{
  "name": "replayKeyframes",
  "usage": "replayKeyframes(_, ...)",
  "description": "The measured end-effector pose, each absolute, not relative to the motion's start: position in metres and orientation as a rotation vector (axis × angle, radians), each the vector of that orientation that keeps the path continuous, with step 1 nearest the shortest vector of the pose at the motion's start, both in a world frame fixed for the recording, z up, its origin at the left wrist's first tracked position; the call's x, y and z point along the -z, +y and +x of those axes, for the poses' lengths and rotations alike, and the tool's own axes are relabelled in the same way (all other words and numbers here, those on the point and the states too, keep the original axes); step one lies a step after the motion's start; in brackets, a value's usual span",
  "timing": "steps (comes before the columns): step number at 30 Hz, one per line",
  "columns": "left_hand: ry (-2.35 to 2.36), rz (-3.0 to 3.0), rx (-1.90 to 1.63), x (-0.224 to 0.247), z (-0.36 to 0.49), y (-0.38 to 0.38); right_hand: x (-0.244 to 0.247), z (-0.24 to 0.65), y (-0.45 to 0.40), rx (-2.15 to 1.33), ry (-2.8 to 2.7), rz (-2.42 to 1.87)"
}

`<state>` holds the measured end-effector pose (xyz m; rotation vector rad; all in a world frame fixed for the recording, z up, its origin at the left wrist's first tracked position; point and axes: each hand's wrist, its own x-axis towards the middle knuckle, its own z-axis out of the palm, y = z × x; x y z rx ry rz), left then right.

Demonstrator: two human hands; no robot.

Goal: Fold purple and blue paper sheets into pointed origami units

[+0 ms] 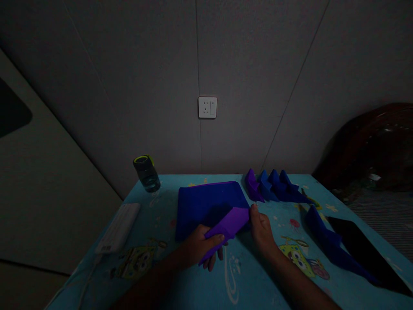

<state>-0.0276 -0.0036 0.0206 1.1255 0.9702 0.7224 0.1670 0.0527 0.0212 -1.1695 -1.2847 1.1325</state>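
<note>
A folded piece of purple paper [237,218] is held up over the table between my two hands. My left hand [203,246] pinches its lower left part, thumb on top and fingers beneath. My right hand [260,226] grips the upper right corner with thumb and fingers. Beneath and behind the folded paper lies a stack of blue paper sheets [206,200], a purple edge showing along its back. To the right, folded paper boats in purple [253,187] and blue [274,187] stand in a row. A larger dark blue folded boat [334,245] sits nearer on the right.
A bottle [148,174] with a yellow-green rim stands back left. A white power strip [118,228] with a cord lies at left. A flat black object [368,254] is at right. The table [251,284] has a cartoon-print cover and meets a wall with a socket [207,107].
</note>
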Motion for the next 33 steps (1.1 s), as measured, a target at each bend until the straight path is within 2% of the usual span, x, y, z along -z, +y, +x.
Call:
replayKeyframes(5, 0.979, 1.087, -0.718, -0.022, -0.029, -0.004, -0.021, 0.170, 0.056, -1.103, -1.369, -1.116)
replayKeyframes(11, 0.988, 1.057, -0.738, -0.023, -0.028, -0.004, -0.018, 0.170, 0.054, -1.212, -1.758, -1.000)
replayKeyframes(16, 1.026, 1.062, -0.780, -0.016, -0.024, -0.003, -0.017, 0.166, 0.050, -1.234, -1.760, -1.022)
replayKeyframes(23, 1.306, 1.585, -1.106, -0.011, -0.026, -0.006, -0.013, 0.165, 0.055, -1.247, -1.542, -1.198)
replayKeyframes(27, 1.224, 1.823, -1.031, -0.015, -0.028, -0.006, -0.012, 0.163, 0.053, -1.276, -1.644, -1.146)
replayKeyframes(33, 1.203, 1.732, -1.008, -0.013, -0.025, -0.005, -0.011, 0.159, 0.046, -1.112, -1.918, -1.030)
